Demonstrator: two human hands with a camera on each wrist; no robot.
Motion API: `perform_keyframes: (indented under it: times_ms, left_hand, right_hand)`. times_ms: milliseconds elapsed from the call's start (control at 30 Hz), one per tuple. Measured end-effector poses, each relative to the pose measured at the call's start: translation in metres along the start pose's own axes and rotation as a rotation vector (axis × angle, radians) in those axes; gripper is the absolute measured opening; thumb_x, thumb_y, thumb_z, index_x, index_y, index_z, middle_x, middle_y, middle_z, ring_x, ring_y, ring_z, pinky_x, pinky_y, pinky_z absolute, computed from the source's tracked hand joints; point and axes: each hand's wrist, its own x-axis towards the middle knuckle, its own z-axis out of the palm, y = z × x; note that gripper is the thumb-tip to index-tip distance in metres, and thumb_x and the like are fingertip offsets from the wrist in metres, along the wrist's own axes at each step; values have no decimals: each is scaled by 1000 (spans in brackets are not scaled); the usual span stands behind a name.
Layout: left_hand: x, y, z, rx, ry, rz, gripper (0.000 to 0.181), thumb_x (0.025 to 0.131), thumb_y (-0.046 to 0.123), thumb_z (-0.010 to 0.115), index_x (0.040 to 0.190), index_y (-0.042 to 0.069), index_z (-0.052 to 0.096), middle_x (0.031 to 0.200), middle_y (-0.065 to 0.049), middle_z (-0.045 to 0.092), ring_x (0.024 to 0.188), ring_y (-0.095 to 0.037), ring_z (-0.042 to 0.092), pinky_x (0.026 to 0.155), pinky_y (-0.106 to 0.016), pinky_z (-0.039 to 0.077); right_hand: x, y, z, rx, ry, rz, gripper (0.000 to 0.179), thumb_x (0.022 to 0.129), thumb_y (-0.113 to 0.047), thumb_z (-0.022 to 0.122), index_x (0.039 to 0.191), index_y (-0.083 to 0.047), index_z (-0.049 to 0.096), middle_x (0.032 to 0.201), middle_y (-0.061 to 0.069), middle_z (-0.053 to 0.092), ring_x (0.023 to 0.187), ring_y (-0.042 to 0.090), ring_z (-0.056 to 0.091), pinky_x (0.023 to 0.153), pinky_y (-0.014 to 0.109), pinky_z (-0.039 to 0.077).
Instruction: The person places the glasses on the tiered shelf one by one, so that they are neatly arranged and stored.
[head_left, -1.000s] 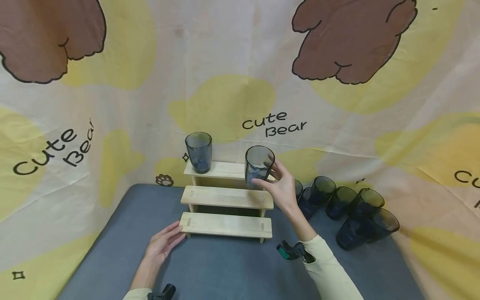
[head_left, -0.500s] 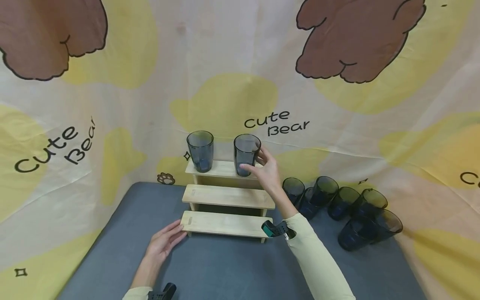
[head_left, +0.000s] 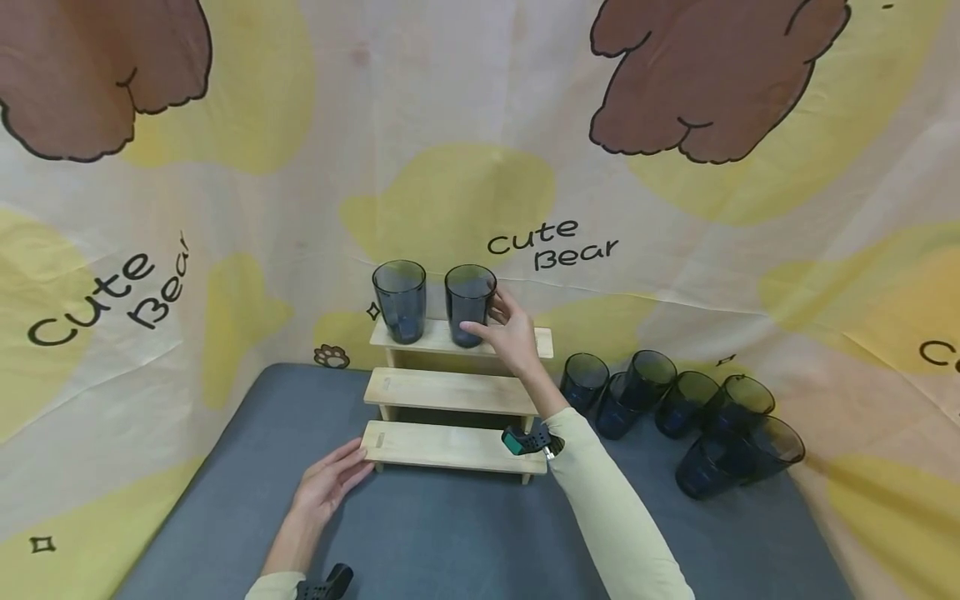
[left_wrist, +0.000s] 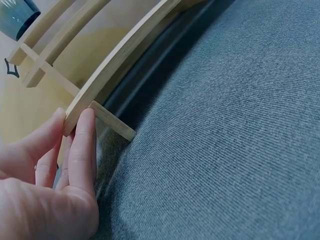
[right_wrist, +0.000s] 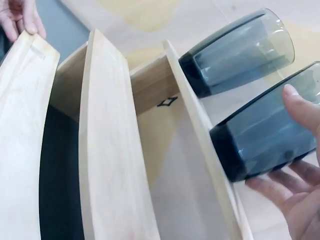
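A three-step wooden display stand (head_left: pixel 450 392) stands at the back of the table. My right hand (head_left: pixel 512 337) grips a blue-grey glass tumbler (head_left: pixel 467 304) from its right side, thumb in front and fingers behind. The tumbler is upright with its base at the top step, close beside a second glass tumbler (head_left: pixel 401 304) at the left end. In the right wrist view a narrow gap shows between the held tumbler (right_wrist: pixel 270 127) and the other tumbler (right_wrist: pixel 240 55). My left hand (head_left: pixel 326 492) pinches the left end of the lowest step (left_wrist: pixel 82 102), thumb above and fingers against its underside.
Several dark glass tumblers (head_left: pixel 686 404) are grouped on the table at the right, some tilted or leaning on each other. Printed cloth (head_left: pixel 450 208) hangs right behind the stand. The grey table (head_left: pixel 435 533) stretches in front of the lowest step.
My right hand has brought its tumbler leftward and back, from the stand's right end onto the top step, then nearer the other tumbler. The left hand keeps its place at the lowest step.
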Motion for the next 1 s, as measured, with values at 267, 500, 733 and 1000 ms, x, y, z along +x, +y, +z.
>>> perform_keyframes:
  times_ms: [267,500,733,1000]
  left_hand:
    - [1,-2,2,14,-3,-3,52,92,0,66,140,-3,48,103,-1,69,93,-17,71,95,-35,56]
    - [0,-2,1,-2,-17,-13,44,92,0,66,135,0,55,100,0,69,92,-16,71,94,-34,56]
    - [-1,-2,0,12,-13,-5,39,92,-1,66,130,4,59,100,0,69,92,-16,71,94,-35,56]
    - [0,-1,-1,11,-20,-7,25,92,1,66,112,14,67,100,2,69,94,-15,70,96,-34,55]
  right_hand:
    - [2,-2,-2,-18,-54,27,82,79,-13,84,148,-17,41,141,17,51,129,33,51,106,42,48]
    - [-3,-11,-8,-126,-181,47,92,85,-18,79,157,-18,21,151,17,38,138,35,39,112,44,41]
    - [-14,-14,-20,-148,-208,50,87,88,-22,77,156,-15,23,154,15,33,139,32,39,110,45,44]
    - [-32,-6,-38,-116,-194,31,79,90,-21,73,154,-10,28,156,12,30,140,35,36,109,47,45]
